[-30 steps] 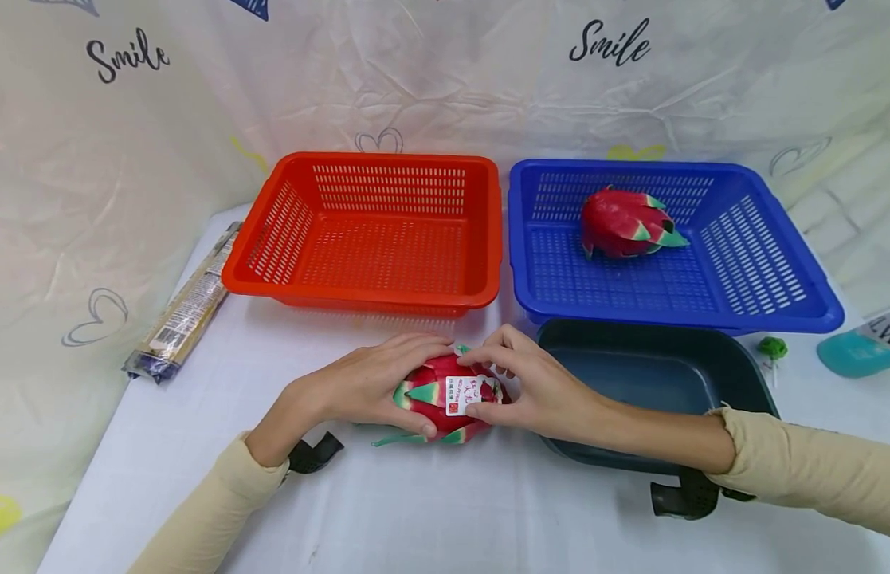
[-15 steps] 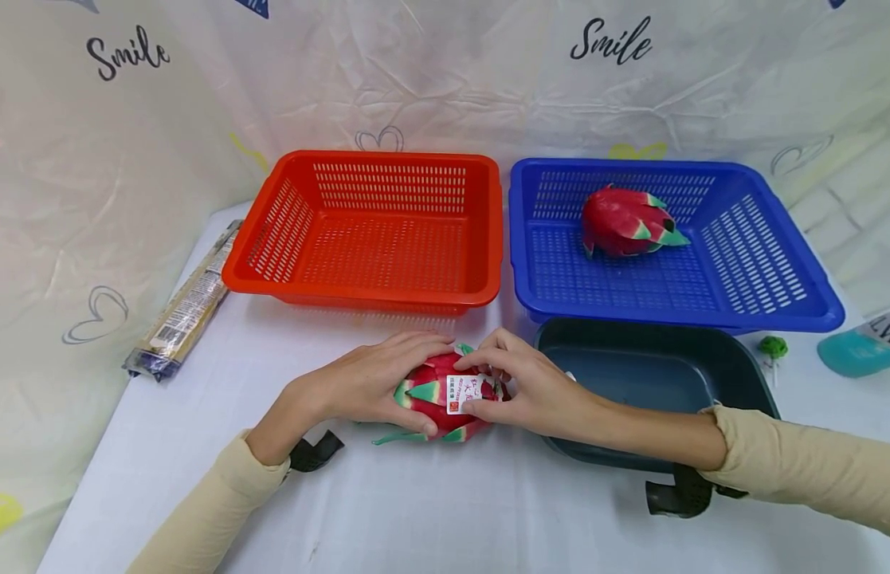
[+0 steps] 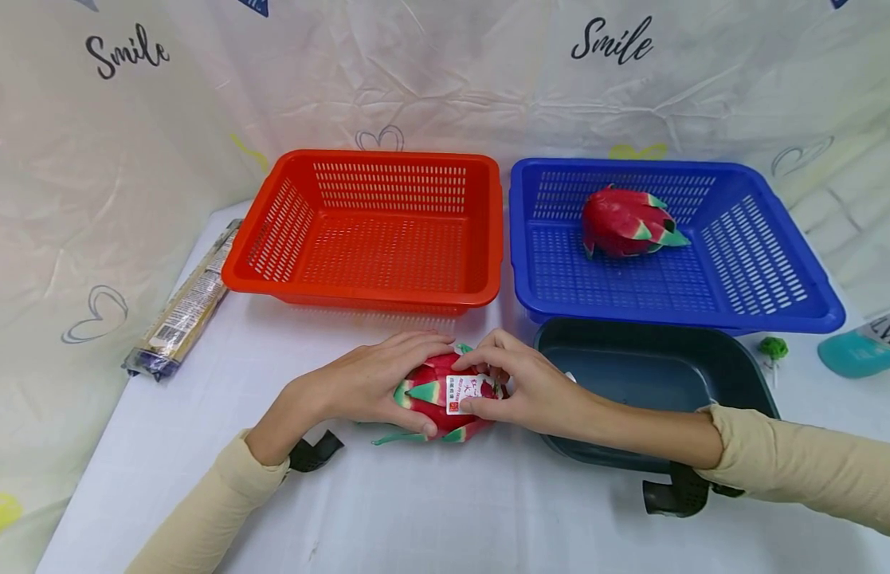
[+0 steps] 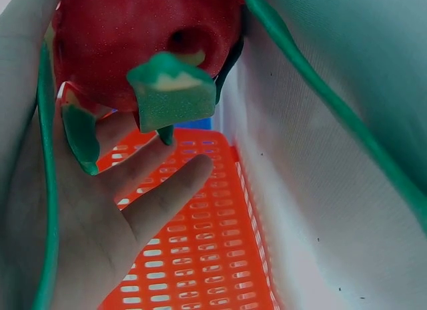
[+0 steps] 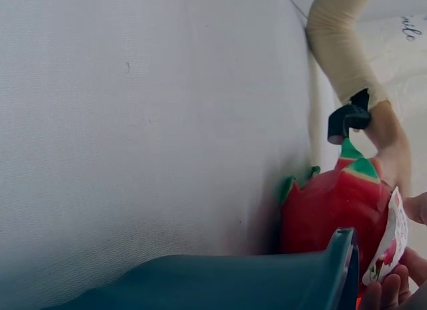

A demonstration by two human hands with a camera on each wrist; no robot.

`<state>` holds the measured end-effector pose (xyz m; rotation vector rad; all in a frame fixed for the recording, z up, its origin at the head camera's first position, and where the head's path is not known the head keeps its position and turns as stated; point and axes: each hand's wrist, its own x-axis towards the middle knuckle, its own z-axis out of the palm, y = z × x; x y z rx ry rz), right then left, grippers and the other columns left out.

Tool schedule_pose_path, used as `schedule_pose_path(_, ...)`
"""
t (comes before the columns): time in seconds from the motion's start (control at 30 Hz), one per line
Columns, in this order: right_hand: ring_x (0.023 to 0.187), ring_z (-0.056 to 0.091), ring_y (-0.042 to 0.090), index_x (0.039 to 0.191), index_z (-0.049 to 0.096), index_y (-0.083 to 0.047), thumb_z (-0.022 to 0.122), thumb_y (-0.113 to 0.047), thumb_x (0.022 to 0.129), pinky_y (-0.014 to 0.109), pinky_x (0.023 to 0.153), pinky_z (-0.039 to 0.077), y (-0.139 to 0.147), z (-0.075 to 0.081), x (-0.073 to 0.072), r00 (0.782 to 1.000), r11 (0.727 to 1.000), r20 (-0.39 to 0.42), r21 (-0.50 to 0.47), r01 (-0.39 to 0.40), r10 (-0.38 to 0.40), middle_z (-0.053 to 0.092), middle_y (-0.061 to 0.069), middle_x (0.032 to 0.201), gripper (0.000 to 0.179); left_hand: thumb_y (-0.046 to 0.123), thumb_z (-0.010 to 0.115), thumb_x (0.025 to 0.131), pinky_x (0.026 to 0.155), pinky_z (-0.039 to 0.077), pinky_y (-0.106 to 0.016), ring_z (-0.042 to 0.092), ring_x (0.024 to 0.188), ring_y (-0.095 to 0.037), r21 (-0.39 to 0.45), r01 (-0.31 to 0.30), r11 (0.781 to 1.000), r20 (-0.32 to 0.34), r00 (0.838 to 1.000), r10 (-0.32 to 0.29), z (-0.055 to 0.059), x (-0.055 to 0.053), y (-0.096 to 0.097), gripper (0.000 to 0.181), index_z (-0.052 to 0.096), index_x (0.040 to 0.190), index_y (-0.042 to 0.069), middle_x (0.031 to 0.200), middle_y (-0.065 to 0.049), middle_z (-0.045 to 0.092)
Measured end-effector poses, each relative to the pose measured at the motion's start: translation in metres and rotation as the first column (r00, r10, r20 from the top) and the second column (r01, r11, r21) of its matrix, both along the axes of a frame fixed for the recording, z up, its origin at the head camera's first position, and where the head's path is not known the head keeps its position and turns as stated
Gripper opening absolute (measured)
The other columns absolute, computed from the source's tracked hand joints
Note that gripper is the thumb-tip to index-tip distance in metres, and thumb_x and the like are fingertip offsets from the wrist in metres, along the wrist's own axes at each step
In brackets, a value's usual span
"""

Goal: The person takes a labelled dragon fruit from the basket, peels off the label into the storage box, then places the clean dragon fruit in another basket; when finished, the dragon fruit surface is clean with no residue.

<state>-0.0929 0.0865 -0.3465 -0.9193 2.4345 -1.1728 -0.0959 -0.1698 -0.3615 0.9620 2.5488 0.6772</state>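
On the white table sits a red dragon fruit (image 3: 432,381) with green-tipped scales. My left hand (image 3: 366,383) holds its left side, the thumb along the front and the fingers over the back. From the left wrist view, the fruit's stubby green stem end (image 4: 175,100) faces the camera, above the spread fingers. A white printed label (image 3: 459,395) is on the fruit's upper face. My right hand (image 3: 534,387) pinches this label, thumb at its lower edge and index finger above it. In the right wrist view one edge of the label (image 5: 395,233) stands off the skin.
Behind are a red basket (image 3: 387,299) and a blue basket (image 3: 631,311) holding another dragon fruit (image 3: 624,223). A dark teal tray (image 3: 652,375) lies beneath the right forearm. A gold packet (image 3: 190,307) lies left; a small green ball (image 3: 772,347) and turquoise container (image 3: 856,352) stand right.
My right hand and forearm have shifted very slightly left, and a small white bit has come into sight behind the hand. The left hand and the fruit hold still.
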Motion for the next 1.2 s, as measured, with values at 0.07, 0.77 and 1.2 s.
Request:
schedule_pose_path(0.07,0.082,0.052,0.012,0.109,0.068,-0.019,0.080,-0.021,0.079,0.021,0.063,0.051,0.000,-0.001,-0.001,1.000,1.000,0.001,-0.019,-0.001,0.001,0.053,-0.001,0.097,0.033,0.071,0.068,0.072,0.097,0.051,-0.031,0.031,0.139,-0.005,0.001,0.000,1.000,-0.002,1.000,0.000,0.000,0.000,0.000,0.099,0.030,0.151,0.025,0.151,0.014,0.036)
schedule_pose_path(0.77,0.089,0.050,0.012,0.090,0.066,-0.014,0.068,-0.017,0.090,0.024,0.063,0.048,-0.001,0.004,-0.004,0.998,0.993,0.057,-0.113,-0.023,0.029,0.054,0.000,0.096,0.004,0.071,0.068,0.073,0.098,0.050,-0.029,0.031,0.137,-0.003,-0.002,-0.003,1.000,-0.011,1.000,0.003,0.002,0.001,0.001,0.098,0.029,0.151,0.026,0.150,0.015,0.036)
schedule_pose_path(1.2,0.095,0.052,0.016,0.097,0.058,-0.009,0.059,-0.015,0.096,0.023,0.078,0.051,0.003,0.003,-0.010,0.964,0.984,0.232,-0.148,-0.095,0.128,0.053,0.005,0.100,0.005,0.066,0.072,0.073,0.096,0.052,-0.033,0.034,0.136,-0.007,0.026,-0.013,1.000,-0.004,1.000,0.013,0.002,0.003,0.001,0.097,0.030,0.150,0.025,0.147,0.011,0.039)
